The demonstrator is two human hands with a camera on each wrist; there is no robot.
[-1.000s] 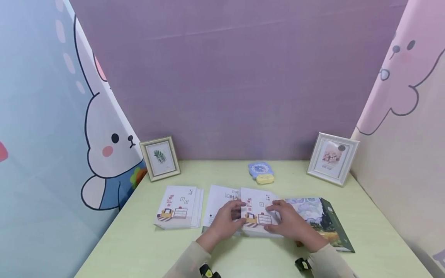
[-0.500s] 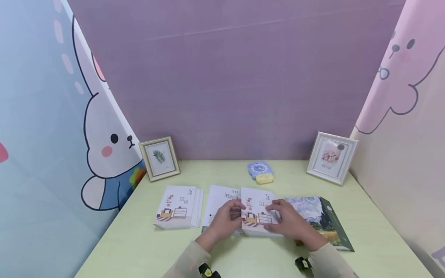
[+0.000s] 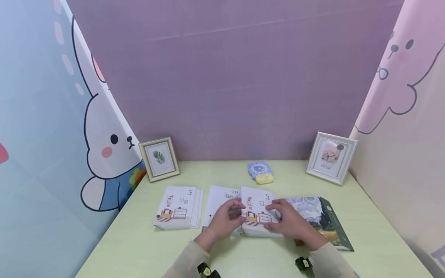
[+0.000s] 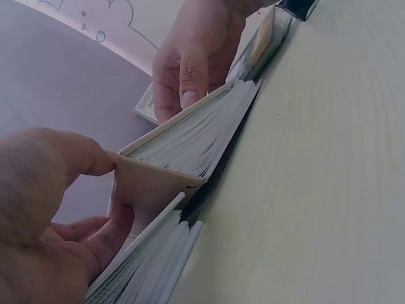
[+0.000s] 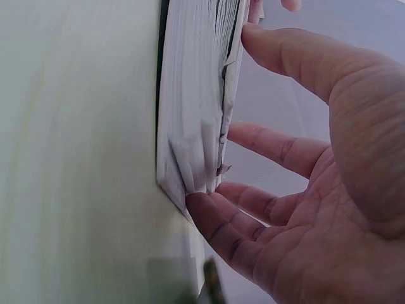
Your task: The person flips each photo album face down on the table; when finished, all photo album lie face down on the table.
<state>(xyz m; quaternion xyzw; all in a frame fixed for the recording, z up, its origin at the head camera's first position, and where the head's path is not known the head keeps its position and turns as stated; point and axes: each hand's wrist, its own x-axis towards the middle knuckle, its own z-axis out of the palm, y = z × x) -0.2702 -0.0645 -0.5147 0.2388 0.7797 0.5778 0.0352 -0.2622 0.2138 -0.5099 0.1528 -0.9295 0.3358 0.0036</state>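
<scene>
We touch the illustrated book [image 3: 257, 202] near the middle of the table [image 3: 252, 260]: left hand [image 3: 222, 222] at the spine [image 4: 155, 183], right hand [image 3: 290, 222] at the opposite edge, fingers spread on both. A white book [image 3: 218, 199] lies just left, a green-edged book [image 3: 313, 212] right.

head: above, fwd/dn, farther | wrist cams: low, close, edge-on | shared: book [image 3: 255, 209]

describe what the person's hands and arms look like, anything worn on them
The left hand and right hand are bare, with no gloves. Long, pale beige sleeves cover both forearms down to the wrists. Beside each cuff sits a small black device with a yellow-green mark.
</scene>
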